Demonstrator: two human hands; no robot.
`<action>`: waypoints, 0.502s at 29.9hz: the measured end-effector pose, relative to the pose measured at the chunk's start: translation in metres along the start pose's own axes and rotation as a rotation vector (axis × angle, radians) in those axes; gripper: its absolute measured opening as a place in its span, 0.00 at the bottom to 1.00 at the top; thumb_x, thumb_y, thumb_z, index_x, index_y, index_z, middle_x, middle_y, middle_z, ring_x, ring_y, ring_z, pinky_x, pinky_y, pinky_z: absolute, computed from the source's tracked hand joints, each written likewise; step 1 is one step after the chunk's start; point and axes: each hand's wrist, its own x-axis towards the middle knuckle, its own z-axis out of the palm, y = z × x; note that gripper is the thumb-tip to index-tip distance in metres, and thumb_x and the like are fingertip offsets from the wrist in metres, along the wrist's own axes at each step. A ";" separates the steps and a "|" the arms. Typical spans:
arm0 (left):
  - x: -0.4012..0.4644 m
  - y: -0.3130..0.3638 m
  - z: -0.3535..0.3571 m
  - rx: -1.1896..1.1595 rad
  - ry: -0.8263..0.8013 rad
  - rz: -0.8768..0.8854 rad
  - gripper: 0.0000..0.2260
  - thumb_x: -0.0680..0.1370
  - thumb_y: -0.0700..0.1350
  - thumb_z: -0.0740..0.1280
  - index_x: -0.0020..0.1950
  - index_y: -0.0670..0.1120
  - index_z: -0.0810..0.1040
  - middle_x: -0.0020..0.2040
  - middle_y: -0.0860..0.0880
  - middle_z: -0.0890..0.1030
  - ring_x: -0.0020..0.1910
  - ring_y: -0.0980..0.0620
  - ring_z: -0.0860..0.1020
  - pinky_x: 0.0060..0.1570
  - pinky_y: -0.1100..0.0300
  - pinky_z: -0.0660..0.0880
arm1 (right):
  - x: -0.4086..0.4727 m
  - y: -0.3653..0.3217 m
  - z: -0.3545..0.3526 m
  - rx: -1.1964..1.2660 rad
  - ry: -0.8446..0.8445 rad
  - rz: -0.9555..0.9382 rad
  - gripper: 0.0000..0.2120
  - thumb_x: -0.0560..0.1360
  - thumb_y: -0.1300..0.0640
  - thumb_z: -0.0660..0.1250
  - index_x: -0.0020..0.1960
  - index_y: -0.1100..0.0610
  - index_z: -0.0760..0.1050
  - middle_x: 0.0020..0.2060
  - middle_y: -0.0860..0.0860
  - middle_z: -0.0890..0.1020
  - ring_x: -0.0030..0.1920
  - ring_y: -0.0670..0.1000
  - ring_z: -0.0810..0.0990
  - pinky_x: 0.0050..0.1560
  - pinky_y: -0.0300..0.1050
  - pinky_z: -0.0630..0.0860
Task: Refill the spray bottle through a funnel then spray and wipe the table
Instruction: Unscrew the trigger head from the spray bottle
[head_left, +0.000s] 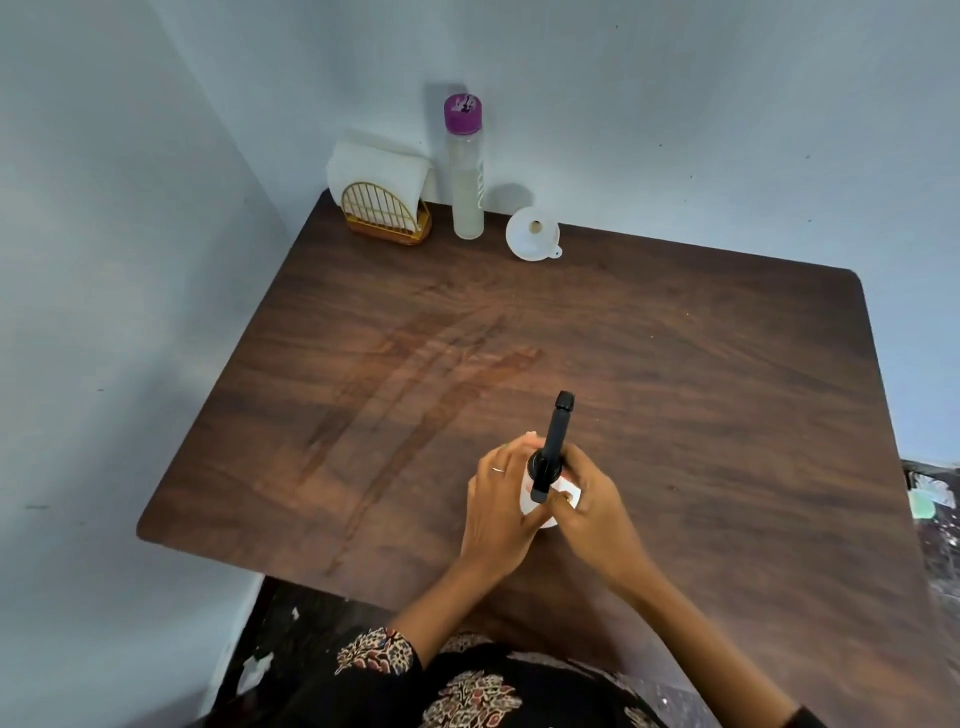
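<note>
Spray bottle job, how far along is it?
Early or mid, hard to tell. Both hands, left and right, grip the spray bottle, apparently at its black head. The funnel and capped refill bottle stand apart at the back. Streaks mark the table; napkins sit unused.

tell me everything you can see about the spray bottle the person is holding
The spray bottle stands upright on the brown table, near its front edge. It has a white, plastic-looking body and a black trigger head whose nozzle points away from the person. Seen from above, its body is mostly hidden. The left hand wraps round its left side; the right hand grips at the black collar. Its fill level cannot be seen.
</note>
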 end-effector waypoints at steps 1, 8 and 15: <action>-0.001 0.000 0.000 0.003 -0.005 0.009 0.27 0.70 0.74 0.48 0.67 0.66 0.54 0.67 0.63 0.65 0.67 0.61 0.62 0.61 0.59 0.62 | -0.002 0.002 0.000 -0.006 0.020 -0.003 0.25 0.74 0.70 0.64 0.55 0.39 0.69 0.49 0.36 0.78 0.52 0.30 0.76 0.48 0.25 0.71; -0.001 -0.007 0.006 0.032 -0.020 -0.027 0.30 0.71 0.67 0.57 0.70 0.56 0.64 0.70 0.59 0.67 0.68 0.56 0.65 0.63 0.54 0.67 | -0.011 0.002 0.009 0.012 0.283 -0.052 0.22 0.66 0.62 0.77 0.54 0.50 0.72 0.51 0.44 0.73 0.51 0.39 0.74 0.48 0.28 0.71; 0.000 -0.010 0.008 0.051 -0.015 -0.018 0.34 0.71 0.73 0.52 0.71 0.55 0.65 0.71 0.59 0.67 0.68 0.55 0.64 0.60 0.54 0.67 | -0.015 0.004 0.024 -0.147 0.504 -0.064 0.16 0.67 0.65 0.73 0.48 0.50 0.74 0.44 0.39 0.77 0.50 0.44 0.75 0.54 0.42 0.70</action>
